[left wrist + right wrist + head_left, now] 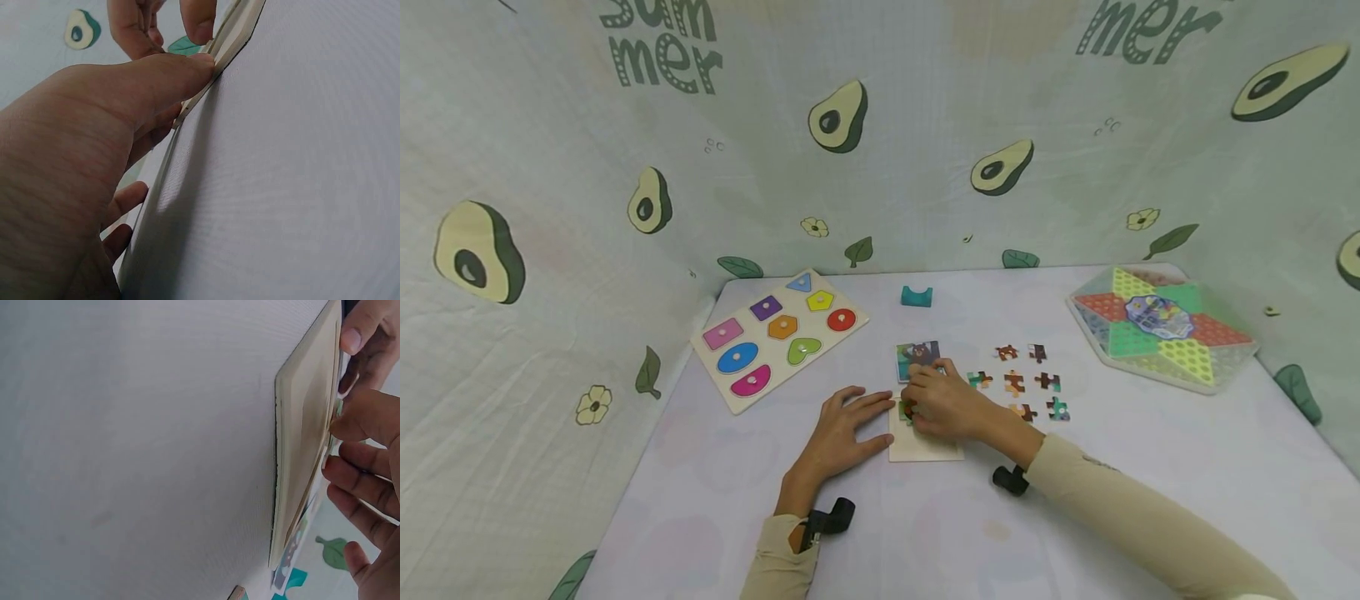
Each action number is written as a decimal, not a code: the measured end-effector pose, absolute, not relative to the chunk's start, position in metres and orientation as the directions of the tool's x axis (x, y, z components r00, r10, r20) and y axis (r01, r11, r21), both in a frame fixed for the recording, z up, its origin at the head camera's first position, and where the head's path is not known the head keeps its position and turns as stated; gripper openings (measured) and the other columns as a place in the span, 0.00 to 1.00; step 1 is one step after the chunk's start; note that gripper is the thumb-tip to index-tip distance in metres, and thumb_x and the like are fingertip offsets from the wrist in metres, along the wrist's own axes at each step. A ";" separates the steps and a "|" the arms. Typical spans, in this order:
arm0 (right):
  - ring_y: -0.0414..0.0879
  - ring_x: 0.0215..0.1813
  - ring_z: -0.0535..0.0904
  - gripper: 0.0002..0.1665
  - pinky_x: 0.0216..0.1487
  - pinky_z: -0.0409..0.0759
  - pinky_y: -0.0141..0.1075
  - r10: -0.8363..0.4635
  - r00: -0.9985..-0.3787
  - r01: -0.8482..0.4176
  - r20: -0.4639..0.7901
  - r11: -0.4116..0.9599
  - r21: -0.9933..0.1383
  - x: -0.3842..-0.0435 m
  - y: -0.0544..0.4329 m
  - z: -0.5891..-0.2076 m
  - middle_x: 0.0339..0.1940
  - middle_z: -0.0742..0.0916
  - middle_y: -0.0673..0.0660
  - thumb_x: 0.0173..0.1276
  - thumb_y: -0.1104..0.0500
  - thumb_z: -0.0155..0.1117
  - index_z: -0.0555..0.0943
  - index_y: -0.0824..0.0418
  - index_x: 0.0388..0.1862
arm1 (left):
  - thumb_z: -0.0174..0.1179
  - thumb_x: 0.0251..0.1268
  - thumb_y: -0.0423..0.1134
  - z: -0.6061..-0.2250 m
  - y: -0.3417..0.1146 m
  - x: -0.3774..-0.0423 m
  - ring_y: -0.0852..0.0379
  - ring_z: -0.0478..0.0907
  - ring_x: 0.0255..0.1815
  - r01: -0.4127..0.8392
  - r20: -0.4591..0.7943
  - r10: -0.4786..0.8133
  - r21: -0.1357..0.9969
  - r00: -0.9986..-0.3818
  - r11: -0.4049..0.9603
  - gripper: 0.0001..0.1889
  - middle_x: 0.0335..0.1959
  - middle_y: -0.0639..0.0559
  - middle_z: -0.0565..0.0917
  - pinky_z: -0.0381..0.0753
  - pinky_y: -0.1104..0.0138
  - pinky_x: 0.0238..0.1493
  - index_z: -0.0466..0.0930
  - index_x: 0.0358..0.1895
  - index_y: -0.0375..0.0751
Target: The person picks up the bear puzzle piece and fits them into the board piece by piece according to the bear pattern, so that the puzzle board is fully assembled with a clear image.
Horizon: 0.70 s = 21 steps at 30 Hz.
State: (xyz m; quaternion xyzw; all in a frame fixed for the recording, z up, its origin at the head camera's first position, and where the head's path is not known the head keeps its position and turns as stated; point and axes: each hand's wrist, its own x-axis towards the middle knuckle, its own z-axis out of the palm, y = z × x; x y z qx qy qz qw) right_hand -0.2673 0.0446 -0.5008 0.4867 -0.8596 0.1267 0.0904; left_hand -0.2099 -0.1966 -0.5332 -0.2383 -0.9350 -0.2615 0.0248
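A shallow wooden puzzle tray (925, 452) lies on the table in front of the person. The left hand (844, 433) rests at its left side with fingers spread; in the left wrist view the thumb (181, 74) touches the tray's edge. Over the tray's upper left corner, the right hand (950, 405) pinches a small green and brown jigsaw piece (906, 411), mostly covered by the fingers. Just behind the tray is a picture card (917, 353) with a bear on it, partly hidden by the right hand. Several loose jigsaw pieces (1014, 382) lie in rows to the right.
A wooden shape board (782, 358) with coloured knobbed pieces lies at the back left. At the back right sits a clear-lidded hexagonal game box (1157, 329). A teal curved block (917, 297) stands near the back edge, before a cloth backdrop printed with avocados.
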 end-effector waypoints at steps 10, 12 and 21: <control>0.47 0.52 0.75 0.11 0.61 0.64 0.55 -0.804 -0.538 -0.842 0.253 0.522 -0.135 -0.269 0.041 -0.499 0.43 0.82 0.48 0.62 0.55 0.72 0.85 0.52 0.44 | 0.63 0.66 0.58 -0.537 -0.197 -0.212 0.47 0.58 0.74 0.458 0.167 0.434 0.480 -0.885 0.748 0.30 0.71 0.62 0.72 0.53 0.43 0.71 0.76 0.69 0.56; 0.47 0.54 0.75 0.10 0.61 0.64 0.55 -0.804 -0.541 -0.840 0.247 0.528 -0.123 -0.269 0.041 -0.500 0.44 0.82 0.49 0.63 0.55 0.71 0.85 0.51 0.43 | 0.63 0.66 0.59 -0.538 -0.198 -0.213 0.49 0.57 0.74 0.455 0.161 0.434 0.475 -0.887 0.753 0.30 0.71 0.64 0.71 0.52 0.44 0.71 0.75 0.70 0.57; 0.46 0.55 0.75 0.06 0.60 0.65 0.55 -0.810 -0.536 -0.843 0.236 0.525 -0.112 -0.272 0.038 -0.503 0.47 0.83 0.48 0.65 0.54 0.71 0.87 0.49 0.41 | 0.62 0.66 0.60 -0.536 -0.198 -0.213 0.48 0.58 0.74 0.454 0.152 0.437 0.465 -0.887 0.760 0.30 0.71 0.65 0.71 0.53 0.44 0.71 0.74 0.70 0.58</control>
